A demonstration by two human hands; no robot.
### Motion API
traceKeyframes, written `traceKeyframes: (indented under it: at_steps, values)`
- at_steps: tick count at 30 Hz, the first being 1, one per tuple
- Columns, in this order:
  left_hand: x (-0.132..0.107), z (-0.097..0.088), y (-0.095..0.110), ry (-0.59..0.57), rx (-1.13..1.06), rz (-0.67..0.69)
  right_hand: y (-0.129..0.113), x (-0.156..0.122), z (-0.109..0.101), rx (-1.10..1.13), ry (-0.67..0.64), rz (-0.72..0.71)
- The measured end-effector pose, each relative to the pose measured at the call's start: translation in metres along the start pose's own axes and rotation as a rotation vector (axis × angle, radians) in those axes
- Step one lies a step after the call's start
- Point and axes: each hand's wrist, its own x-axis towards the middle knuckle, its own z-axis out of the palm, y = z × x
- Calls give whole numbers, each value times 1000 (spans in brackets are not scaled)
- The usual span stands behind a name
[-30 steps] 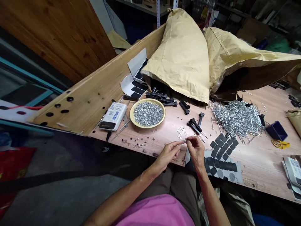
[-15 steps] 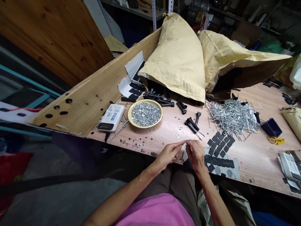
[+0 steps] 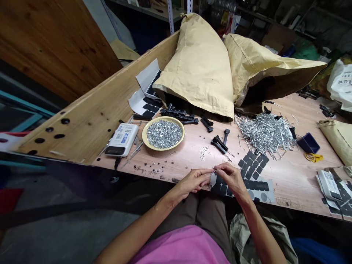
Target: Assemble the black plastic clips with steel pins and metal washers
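Note:
My left hand [image 3: 194,179] is closed in a pinch around a thin metal pin [image 3: 212,172] at the front edge of the workbench. At the pin's far end the fingertips of my right hand [image 3: 231,177] are pressed together; whatever tiny piece they may hold is too small to make out. Under and beside my right hand lies a grey backing sheet [image 3: 271,191] with black pads on it. Just beyond my hands are black plastic clips with pins [image 3: 219,144] and a scatter of small metal washers [image 3: 203,153].
To the left are a yellow bowl [image 3: 144,141] of small metal pieces and a white device [image 3: 123,139]. Loose pins [image 3: 265,132] are heaped at the right, near a dark blue box [image 3: 308,143]. Large paper sacks [image 3: 202,69] lie behind, beside a wooden side board [image 3: 90,113].
The view has shifted slightly, moving the bench contents left in the picture. My right hand has turned, with its fingertips now closer to my left fingers, and the pin shows more clearly.

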Motion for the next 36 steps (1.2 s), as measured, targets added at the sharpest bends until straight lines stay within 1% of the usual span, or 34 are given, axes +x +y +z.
traceKeyframes:
  at_steps: [2, 4, 8, 11, 14, 16, 22, 27, 32, 36]
  values:
    - [-1, 1, 1, 1, -6, 5, -2, -1, 2, 0, 38, 10]
    - [-1, 2, 0, 18, -13, 32, -6, -3, 6, -63, 106, -26]
    - [2, 5, -4, 81, 30, 194, -13, -10, 16, -270, 215, -167]
    - [5, 7, -7, 119, 94, 291, -13, -14, 22, -308, 305, -193]
    - [6, 7, -9, 101, 107, 301, -10, -15, 26, -274, 384, -159]
    - [5, 7, -9, 87, 98, 301, -10, -15, 27, -244, 408, -135]
    - [2, 6, -5, 22, 51, 260, -12, -12, 26, -3, 440, 23]
    - [4, 9, -7, 39, 38, 271, -14, -13, 26, 75, 467, 61]
    - [9, 11, -10, 24, 22, 253, -13, -15, 27, 143, 492, 83]
    - [12, 11, -12, 42, 68, 303, -10, -16, 27, 207, 533, 137]
